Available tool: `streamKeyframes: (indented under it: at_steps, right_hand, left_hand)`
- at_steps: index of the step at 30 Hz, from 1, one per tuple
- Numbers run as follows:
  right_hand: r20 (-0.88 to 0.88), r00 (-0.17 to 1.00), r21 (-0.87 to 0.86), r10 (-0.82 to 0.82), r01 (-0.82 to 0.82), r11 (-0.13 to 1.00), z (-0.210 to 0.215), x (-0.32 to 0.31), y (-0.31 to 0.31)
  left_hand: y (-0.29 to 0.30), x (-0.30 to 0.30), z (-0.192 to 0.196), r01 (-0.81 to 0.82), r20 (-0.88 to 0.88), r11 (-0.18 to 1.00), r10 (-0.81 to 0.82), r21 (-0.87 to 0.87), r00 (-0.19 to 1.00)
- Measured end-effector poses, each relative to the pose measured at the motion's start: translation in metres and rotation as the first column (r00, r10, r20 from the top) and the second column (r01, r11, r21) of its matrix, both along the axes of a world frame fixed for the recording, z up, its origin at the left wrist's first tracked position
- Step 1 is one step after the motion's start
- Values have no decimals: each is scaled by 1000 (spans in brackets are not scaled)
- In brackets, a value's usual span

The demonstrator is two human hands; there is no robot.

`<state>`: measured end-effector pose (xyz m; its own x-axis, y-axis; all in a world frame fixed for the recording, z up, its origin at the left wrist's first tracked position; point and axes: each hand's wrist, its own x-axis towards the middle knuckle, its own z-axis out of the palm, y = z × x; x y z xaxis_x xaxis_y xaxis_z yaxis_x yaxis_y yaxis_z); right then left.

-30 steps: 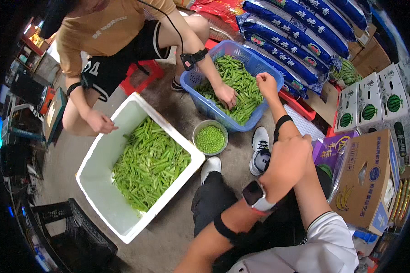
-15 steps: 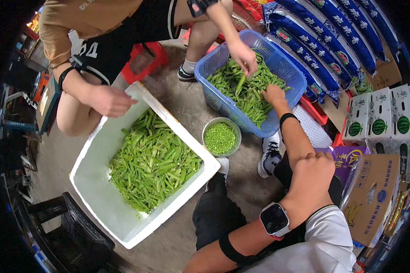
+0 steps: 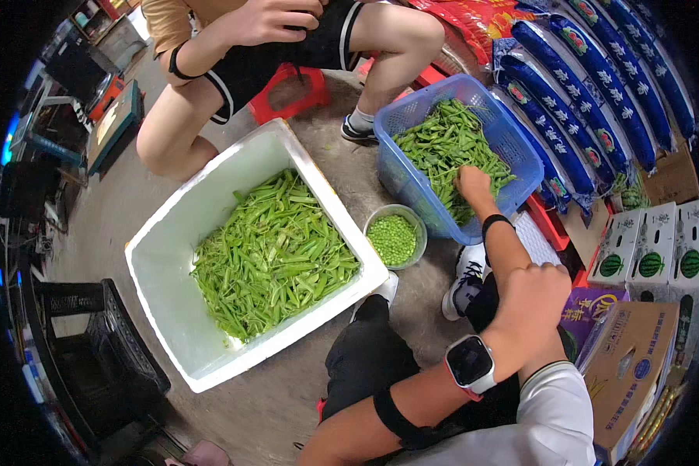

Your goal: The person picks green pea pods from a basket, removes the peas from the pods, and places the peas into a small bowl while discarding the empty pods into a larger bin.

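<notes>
My right hand (image 3: pixel 474 186) reaches into a blue plastic basket (image 3: pixel 396 167) heaped with green pea pods (image 3: pixel 446 140). Its fingers are curled against the pods, and what the fingertips hold is hidden. Across my body comes my left arm, with a smartwatch on the wrist. My left hand (image 3: pixel 534 299) is closed round my right arm near the elbow. Close to the basket stands a round clear tub (image 3: pixel 419 233) of shelled peas (image 3: pixel 391 239). Left of the tub, a white foam box (image 3: pixel 163 260) holds a broad pile of pods (image 3: pixel 276 256).
Opposite sits a person whose hand (image 3: pixel 276 19) is raised above the lap. A red stool (image 3: pixel 291 93) is beside that person. Blue long sacks (image 3: pixel 582 93), melon-printed boxes (image 3: pixel 648 245) and a brown carton (image 3: pixel 629 373) line the right. A black crate (image 3: pixel 93 326) stands at left.
The other person's hands have left the basket and the foam box edge and are now up near the lap. The view has shifted slightly. My right hand stays among the pods.
</notes>
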<state>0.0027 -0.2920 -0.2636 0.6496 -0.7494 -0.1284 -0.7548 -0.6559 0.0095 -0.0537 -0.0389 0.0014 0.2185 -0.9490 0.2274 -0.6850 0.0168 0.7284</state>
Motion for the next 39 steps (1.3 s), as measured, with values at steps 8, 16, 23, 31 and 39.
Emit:
streamKeyframes:
  at_steps: [8,16,23,31,39]
  right_hand:
    - [596,648,720,-474,-169,673,120,1,13]
    - [676,297,698,-674,-552,457,286,-56,140]
    - [697,65,536,-714,-709,458,305,-80,172]
    - [591,-115,459,-799,-766,450,305,-88,180]
    - [492,-134,467,-860,-793,391,300,-83,185]
  left_hand:
    - [6,79,3,-377,-152,926,369,-30,917]
    - [10,90,7,-524,-469,845,421,-110,777]
    - [25,39,32,-476,-866,841,17,-258,500]
    - [20,36,34,-487,-875,841,36,-234,483]
    - [17,40,34,-531,-955,820,-59,-213,292]
